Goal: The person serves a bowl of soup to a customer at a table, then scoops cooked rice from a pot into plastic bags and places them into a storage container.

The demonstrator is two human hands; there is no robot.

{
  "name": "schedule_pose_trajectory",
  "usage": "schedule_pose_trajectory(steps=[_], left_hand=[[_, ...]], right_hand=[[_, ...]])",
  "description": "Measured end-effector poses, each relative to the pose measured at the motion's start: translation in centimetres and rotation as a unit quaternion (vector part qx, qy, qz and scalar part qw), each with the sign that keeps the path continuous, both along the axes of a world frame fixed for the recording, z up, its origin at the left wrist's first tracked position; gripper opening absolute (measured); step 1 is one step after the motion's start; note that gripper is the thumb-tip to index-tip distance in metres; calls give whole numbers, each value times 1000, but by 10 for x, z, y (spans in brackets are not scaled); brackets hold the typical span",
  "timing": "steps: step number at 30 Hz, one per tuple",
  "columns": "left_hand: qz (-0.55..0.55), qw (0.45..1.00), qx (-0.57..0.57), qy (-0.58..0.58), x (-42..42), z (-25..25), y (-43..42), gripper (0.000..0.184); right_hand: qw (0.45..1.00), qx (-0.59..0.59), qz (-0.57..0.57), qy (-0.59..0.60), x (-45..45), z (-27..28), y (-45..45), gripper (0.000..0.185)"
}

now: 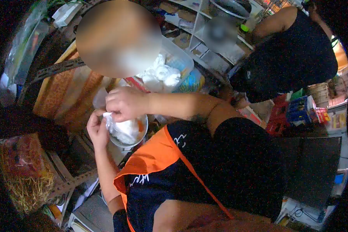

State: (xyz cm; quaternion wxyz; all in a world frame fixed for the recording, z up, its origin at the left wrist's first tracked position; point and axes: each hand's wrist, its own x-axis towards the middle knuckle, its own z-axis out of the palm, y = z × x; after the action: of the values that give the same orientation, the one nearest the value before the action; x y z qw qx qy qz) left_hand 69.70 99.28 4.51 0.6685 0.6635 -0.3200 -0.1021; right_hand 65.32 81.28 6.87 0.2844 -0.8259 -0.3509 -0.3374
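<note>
Straw bundle [31, 189]: Dry stalks lie at far left, beyond the rusty metal rack [62, 185].
Left hand [98, 129]: Fingers are drawn together in a pinch at the neck of a white plastic bag [123, 132].
White plastic bag: Gathered at the top between both hands, its filled body sits in a round bowl. The gathering looks done and the closing unfinished; no completed knot can be made out, and the contents cannot be told.
Right hand [127, 103]: Fingers curl closed on the same neck, beside the left.
Round bowl [130, 145]: Pale-rimmed, it cups the bag, with something orange at its right side; the rest is hidden.
Clear plastic tub [183, 58]: White bundles [166, 75] heap at its near end, apparently finished ones; their number is unclear.
Co-worker [290, 58]: A person in a black top bends at upper right.
Blue crate [299, 110]: It stands beside a red crate [277, 118], contents indistinct.
</note>
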Motion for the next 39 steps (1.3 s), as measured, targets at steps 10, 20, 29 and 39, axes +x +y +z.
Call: schedule_pose_trajectory(steps=[10,20,29,39], left_hand=[[155,985,-25,-70,-14,-13,-59,8],[58,991,115,-26,2,-51,-120,39],[212,931,289,66,-20,-130,10,34],[359,864,304,181,-124,-117,117,16]], right_hand=[[971,184,39,149,-8,-25,-42,10],[947,75,-263,169,50,-7,-152,16],[910,-175,-197,320,110,-66,-127,19],[945,-190,-196,181,146,-67,4,24]])
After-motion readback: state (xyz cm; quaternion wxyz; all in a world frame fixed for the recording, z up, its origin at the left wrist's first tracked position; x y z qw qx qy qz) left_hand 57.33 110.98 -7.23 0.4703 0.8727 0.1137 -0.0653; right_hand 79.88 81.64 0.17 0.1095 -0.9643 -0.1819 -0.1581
